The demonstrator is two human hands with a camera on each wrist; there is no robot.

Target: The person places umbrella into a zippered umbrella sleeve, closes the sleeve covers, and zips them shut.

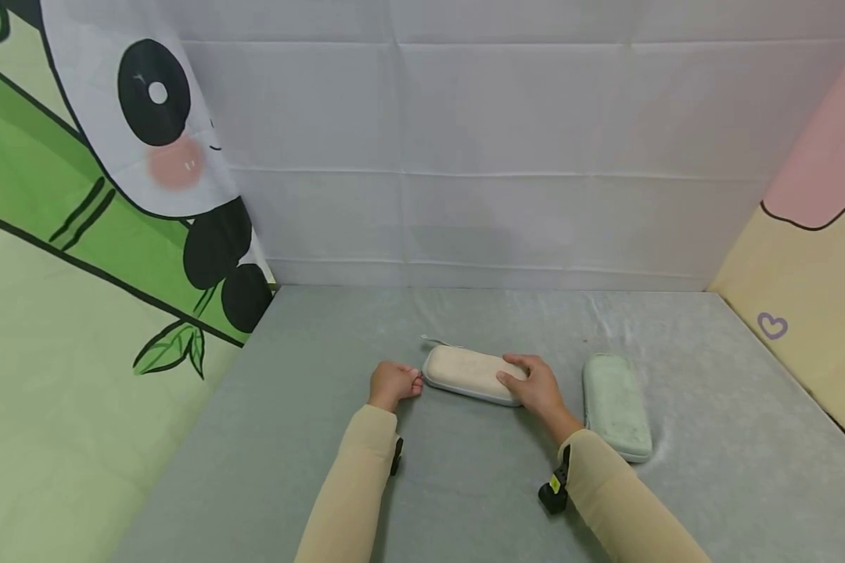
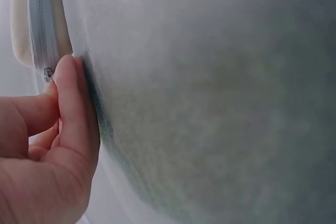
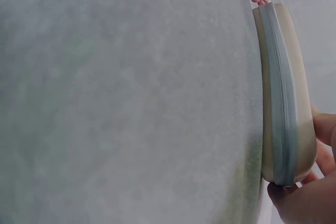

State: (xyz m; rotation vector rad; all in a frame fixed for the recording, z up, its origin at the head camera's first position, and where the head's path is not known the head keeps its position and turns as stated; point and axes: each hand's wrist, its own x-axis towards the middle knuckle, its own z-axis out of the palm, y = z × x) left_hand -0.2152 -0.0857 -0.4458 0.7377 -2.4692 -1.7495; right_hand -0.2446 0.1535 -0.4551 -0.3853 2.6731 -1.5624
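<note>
A cream zippered case [image 1: 468,374] with a grey zip band lies on the grey cloth-covered surface, its long side facing me. At its left end my left hand [image 1: 394,383] pinches the zipper pull [image 2: 48,75] between thumb and fingers. The zip along the near side looks closed in both wrist views. My right hand [image 1: 537,391] holds the case's right end, thumb and fingers spread around it. A thin cord or strap [image 1: 436,341] sticks out behind the case's left end.
A pale green case [image 1: 616,407] of similar shape lies to the right of my right hand. White folded cloth [image 1: 493,156] hangs behind the surface. Printed cartoon cloths stand at the left [image 1: 77,313] and right [image 1: 810,297].
</note>
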